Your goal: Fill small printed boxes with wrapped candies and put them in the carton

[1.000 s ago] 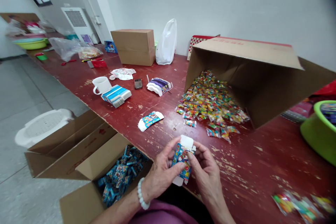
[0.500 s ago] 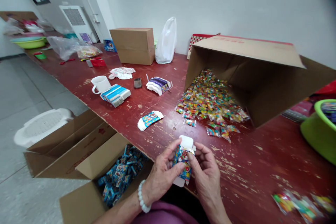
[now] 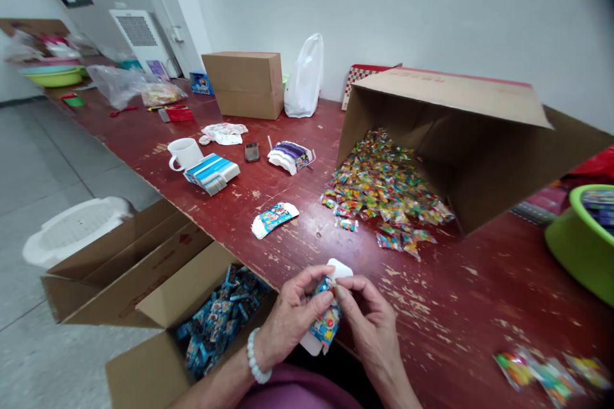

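Note:
Near the table's front edge, my left hand [image 3: 293, 314] grips a small blue printed candy box [image 3: 328, 326], thumb across its front. The box is tilted, with a white flap up at its top and another hanging below. My right hand [image 3: 373, 316] pinches at the box's upper opening with thumb and forefinger; what lies between those fingertips is mostly hidden. Beyond my hands lies a stack of flattened blue boxes [image 3: 275, 220]. Small wrapped candies [image 3: 384, 182] spill from a large carton [image 3: 484, 160] lying on its side.
An open carton [image 3: 144, 370] by my left arm holds many blue filled packets [image 3: 218, 323]. Farther back are a white mug [image 3: 185, 153], blue-striped cartons [image 3: 211, 172] and a closed cardboard box [image 3: 244, 86]. At right are a green basin [image 3: 575, 255] and several candy packets [image 3: 551, 370].
My hands and the box have shifted slightly lower and left, and the box tilts more. My right fingers have moved from the box's front and side to its top opening.

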{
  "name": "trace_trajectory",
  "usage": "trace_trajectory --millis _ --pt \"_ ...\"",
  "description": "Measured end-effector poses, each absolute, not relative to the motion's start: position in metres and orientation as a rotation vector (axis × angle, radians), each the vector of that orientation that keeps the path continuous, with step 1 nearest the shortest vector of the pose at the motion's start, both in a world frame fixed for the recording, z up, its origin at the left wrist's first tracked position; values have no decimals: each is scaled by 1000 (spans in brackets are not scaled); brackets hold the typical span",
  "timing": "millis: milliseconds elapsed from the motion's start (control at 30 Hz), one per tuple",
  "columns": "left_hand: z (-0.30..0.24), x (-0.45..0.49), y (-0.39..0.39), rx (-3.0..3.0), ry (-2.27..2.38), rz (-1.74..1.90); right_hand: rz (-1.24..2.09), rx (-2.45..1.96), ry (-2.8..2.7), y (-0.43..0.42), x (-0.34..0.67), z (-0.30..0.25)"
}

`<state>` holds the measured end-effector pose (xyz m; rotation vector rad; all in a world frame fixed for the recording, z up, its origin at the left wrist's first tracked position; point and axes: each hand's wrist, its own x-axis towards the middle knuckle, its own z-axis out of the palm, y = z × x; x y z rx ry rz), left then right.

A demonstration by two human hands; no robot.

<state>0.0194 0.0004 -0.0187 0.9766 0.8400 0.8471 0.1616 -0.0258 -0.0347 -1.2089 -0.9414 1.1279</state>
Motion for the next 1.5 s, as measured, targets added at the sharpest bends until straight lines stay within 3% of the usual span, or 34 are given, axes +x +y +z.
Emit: trace_trajectory --millis 400,567,800,1500 --pt "-11 25 -4 817 899 970 1140 -1218 -861 -29 158 -34" --pt "-10 20 2 899 870 840 1079 -1322 -943 -25 172 -35" --pt "-9 17 10 933 835 815 1194 -1134 -780 -23 174 -34" --pt "-12 13 15 1200 926 763 1362 -1233 -871 -17 182 -35"
